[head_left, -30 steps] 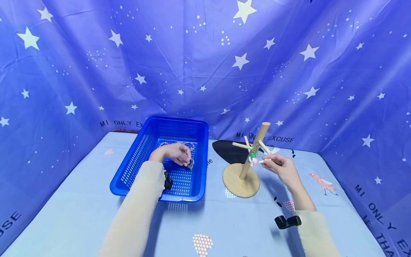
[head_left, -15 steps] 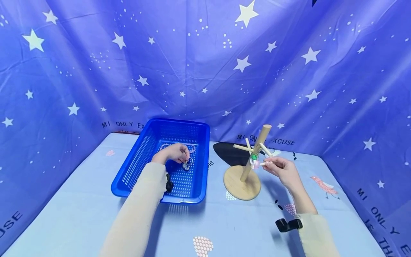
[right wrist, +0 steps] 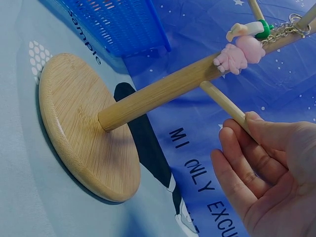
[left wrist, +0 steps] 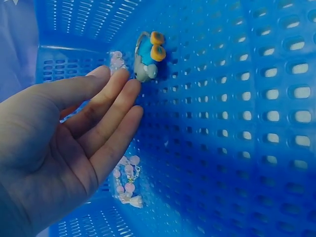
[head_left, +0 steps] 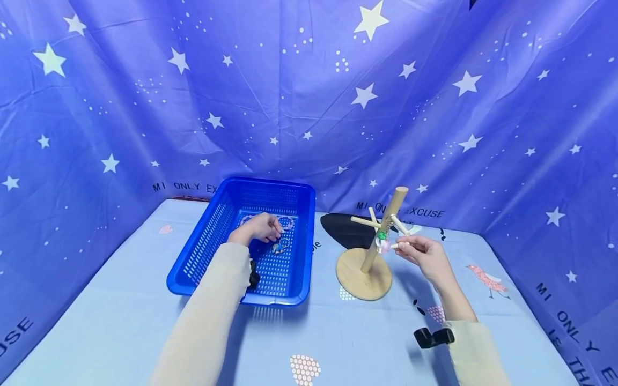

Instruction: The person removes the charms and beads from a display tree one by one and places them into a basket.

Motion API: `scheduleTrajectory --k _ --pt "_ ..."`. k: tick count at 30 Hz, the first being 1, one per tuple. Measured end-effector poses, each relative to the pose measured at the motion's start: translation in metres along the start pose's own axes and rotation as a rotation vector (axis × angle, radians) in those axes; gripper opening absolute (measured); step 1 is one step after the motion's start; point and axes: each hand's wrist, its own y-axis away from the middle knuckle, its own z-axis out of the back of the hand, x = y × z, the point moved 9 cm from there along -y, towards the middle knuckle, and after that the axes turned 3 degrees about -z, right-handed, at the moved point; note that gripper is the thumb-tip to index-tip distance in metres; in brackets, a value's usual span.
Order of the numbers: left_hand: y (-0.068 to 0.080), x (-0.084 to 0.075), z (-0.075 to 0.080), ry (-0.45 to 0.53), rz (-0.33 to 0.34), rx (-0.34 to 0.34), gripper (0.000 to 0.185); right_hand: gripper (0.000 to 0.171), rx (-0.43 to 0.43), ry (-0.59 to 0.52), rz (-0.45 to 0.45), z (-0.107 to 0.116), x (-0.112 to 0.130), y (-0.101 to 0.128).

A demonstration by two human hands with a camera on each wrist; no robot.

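The left hand (left wrist: 74, 153) is inside the blue basket (head_left: 285, 299), and the keychain with teal, grey and orange parts (left wrist: 147, 55) lies on the basket's floor just beyond its fingertips. From the head view, the keychain sits on the near side of those fingertips, with a small gap between; the left-wrist view puts its grey end closest to them and its 2 orange knobs farther off. Its long axis is hard to fix, but the ring (head_left: 286, 243) lies beside the charm. The left hand's fingers are nearly straight, the thumb close to the index tip, with nothing visibly held. Of the 2 hands, this is plainly the nearer; the right hand (right wrist: 266, 173) is well apart, outside the basket, pinching the end of a low peg (right wrist: 224, 101) on the wooden stand (right wrist: 81, 128), where a pink and green keychain (right wrist: 251, 49) hangs beside the post.
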Motion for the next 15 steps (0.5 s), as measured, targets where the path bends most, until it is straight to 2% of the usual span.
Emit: scheduleTrajectory --k 8,15 --pt "-0.001 -0.018 0.006 0.052 -0.111 -0.026 0.015 0.031 0.006 -0.005 0.018 0.001 -0.002 -0.001" --pt "-0.001 -0.036 0.014 0.198 -0.22 -0.069 0.019 0.031 0.02 0.001 0.031 0.0 0.001 -0.002"
